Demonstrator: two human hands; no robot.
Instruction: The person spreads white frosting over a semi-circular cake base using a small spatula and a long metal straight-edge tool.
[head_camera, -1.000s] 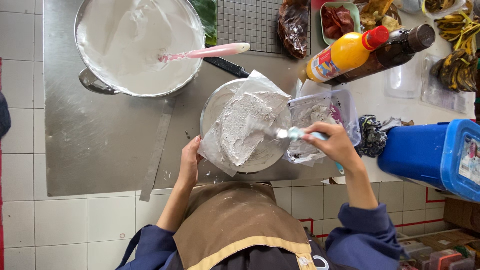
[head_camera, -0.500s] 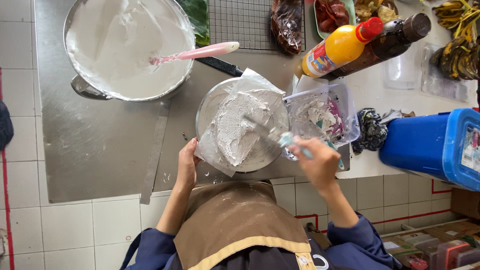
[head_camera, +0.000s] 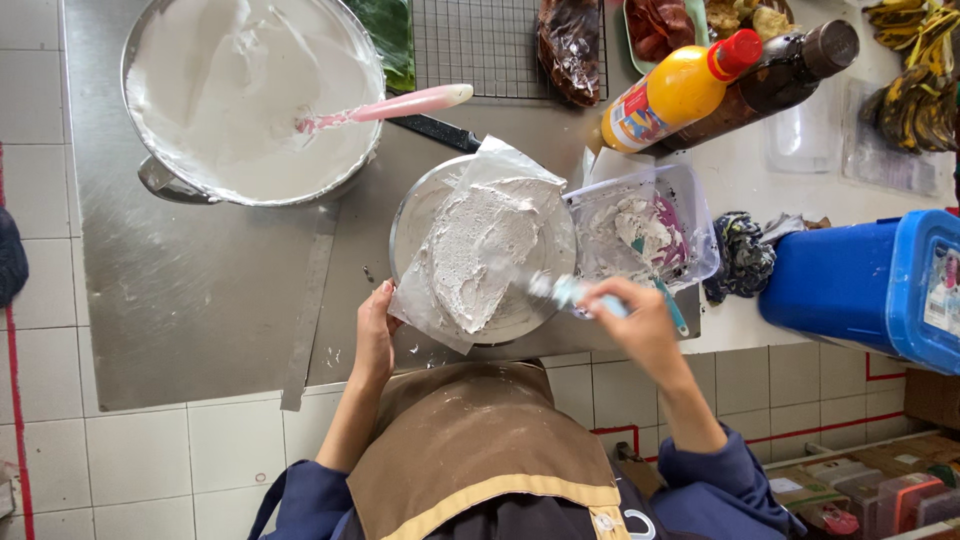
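Most of the cake's (head_camera: 480, 255) top is already covered in white cream; the coat looks rough and ridged, so smoothing and probably the sides remain, as far as can be judged. Cake sits on a sheet of paper on a round metal turntable (head_camera: 410, 215), centre of the steel counter (head_camera: 200, 300). Right hand (head_camera: 630, 315), at 3 o'clock from the cake, fingers closed around a pale blue spatula handle (head_camera: 565, 292), blade on the cream. Left hand (head_camera: 375, 335), at 7 o'clock, fingers resting on the turntable rim, not clamped. Clear tub (head_camera: 690, 205) of cream scrapings at 3 o'clock. Large bowl (head_camera: 140, 70) of white cream with pink spatula (head_camera: 400, 103) at 10 o'clock.
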